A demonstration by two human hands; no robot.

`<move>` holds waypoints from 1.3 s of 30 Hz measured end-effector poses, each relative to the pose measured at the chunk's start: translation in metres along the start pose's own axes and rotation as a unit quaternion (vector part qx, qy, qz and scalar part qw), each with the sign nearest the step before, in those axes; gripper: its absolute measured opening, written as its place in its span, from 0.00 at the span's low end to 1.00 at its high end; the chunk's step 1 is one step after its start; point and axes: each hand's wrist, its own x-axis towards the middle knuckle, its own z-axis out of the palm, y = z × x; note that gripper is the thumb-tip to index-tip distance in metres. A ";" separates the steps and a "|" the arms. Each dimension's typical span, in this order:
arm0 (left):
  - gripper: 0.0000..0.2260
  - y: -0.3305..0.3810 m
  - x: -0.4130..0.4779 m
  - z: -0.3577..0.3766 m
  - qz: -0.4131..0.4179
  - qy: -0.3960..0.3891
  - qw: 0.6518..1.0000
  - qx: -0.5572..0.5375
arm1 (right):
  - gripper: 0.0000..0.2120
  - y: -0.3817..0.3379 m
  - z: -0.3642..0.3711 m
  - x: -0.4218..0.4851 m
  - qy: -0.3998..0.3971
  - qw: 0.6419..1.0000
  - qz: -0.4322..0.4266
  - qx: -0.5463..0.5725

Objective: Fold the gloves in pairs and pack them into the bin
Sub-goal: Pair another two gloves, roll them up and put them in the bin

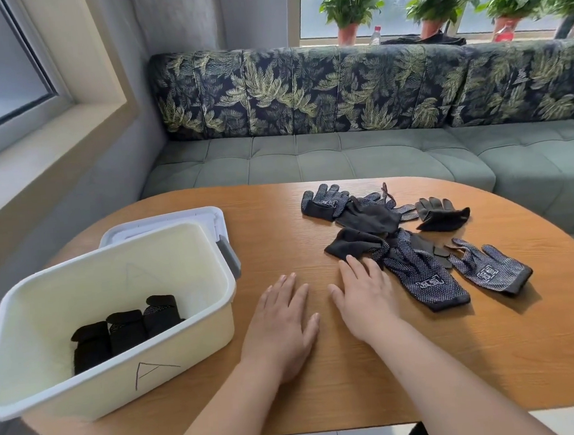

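A cream bin marked "A" stands at the table's left with three folded black glove bundles inside. Several loose gloves lie in a pile at the right: plain black ones and dotted navy ones. One dotted glove lies just right of my right hand, another further right. My left hand rests flat on the wood, fingers apart, holding nothing. My right hand lies flat too, its fingertips touching the edge of a black glove.
The oval wooden table is bordered by a green sofa behind and to the right. The bin's white lid lies behind the bin. A window ledge is at the left, and potted plants stand on the far sill.
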 end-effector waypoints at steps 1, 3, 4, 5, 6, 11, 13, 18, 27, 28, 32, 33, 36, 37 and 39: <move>0.30 0.000 0.000 0.000 -0.002 0.002 1.000 -0.004 | 0.27 -0.001 0.003 0.001 0.038 0.999 -0.004 0.002; 0.30 -0.001 0.000 0.001 -0.006 0.006 1.000 -0.010 | 0.21 -0.007 0.010 0.002 0.120 0.992 -0.022 0.024; 0.29 -0.001 0.000 0.001 -0.009 0.011 1.000 -0.012 | 0.18 -0.009 0.015 0.002 0.147 0.988 -0.031 0.030; 0.29 -0.001 -0.001 0.000 -0.013 0.015 1.000 -0.013 | 0.14 -0.012 0.020 0.001 0.159 0.986 -0.032 0.029; 0.29 -0.001 -0.002 0.000 -0.016 0.021 1.000 -0.016 | 0.11 -0.015 0.024 0.000 0.163 0.986 -0.028 0.024; 0.28 0.001 -0.003 -0.002 -0.032 0.044 0.998 -0.031 | 0.05 -0.026 0.018 -0.001 0.139 0.990 -0.013 0.003; 0.30 0.001 -0.003 -0.002 -0.037 0.050 0.998 -0.032 | 0.07 -0.031 0.006 0.004 0.116 0.993 -0.010 0.020; 0.35 -0.001 -0.004 0.002 -0.036 0.092 0.994 -0.037 | 0.09 -0.049 -0.062 0.033 0.117 0.936 0.062 0.327; 0.36 -0.001 -0.004 0.006 -0.031 0.120 0.992 -0.024 | 0.08 -0.053 -0.055 0.050 0.126 0.639 0.232 0.722; 0.36 -0.001 -0.004 0.006 -0.030 0.116 0.992 -0.026 | 0.07 -0.054 -0.045 0.038 0.094 0.637 0.255 0.721; 0.34 -0.002 -0.002 0.006 -0.026 0.122 0.992 -0.024 | 0.10 -0.053 -0.012 0.003 -0.057 0.651 0.279 0.703; 0.34 -0.002 -0.002 0.006 -0.024 0.123 0.992 -0.025 | 0.10 -0.052 -0.009 0.002 -0.075 0.669 0.267 0.690; 0.32 -0.004 -0.001 0.008 -0.006 0.119 0.992 -0.029 | 0.09 -0.052 -0.011 0.003 -0.109 0.740 0.224 0.625; 0.31 -0.004 -0.001 0.008 0.002 0.120 0.992 -0.027 | 0.09 -0.052 -0.012 0.005 -0.120 0.761 0.212 0.602; 0.29 -0.004 0.000 0.008 0.009 0.113 0.993 -0.024 | 0.07 -0.049 -0.014 0.008 -0.142 0.810 0.193 0.535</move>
